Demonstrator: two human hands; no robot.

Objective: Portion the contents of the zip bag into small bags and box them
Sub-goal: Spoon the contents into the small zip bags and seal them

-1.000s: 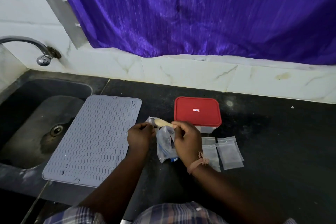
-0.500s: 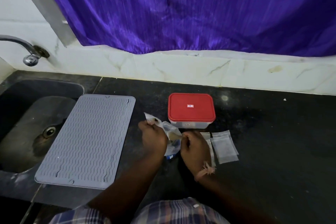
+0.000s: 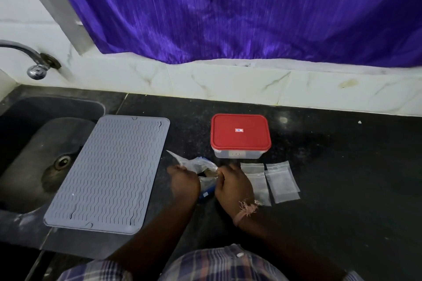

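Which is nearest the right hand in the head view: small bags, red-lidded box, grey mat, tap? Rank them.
From the right hand:
1. small bags, beside it to the right, on the counter.
2. red-lidded box, just behind it.
3. grey mat, left, beyond the left hand.
4. tap, far left on the wall.

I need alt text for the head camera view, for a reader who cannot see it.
Two hands, left hand and right hand, hold a clear zip bag over a black counter, beside empty small bags, a red-lidded box and a grey mat.
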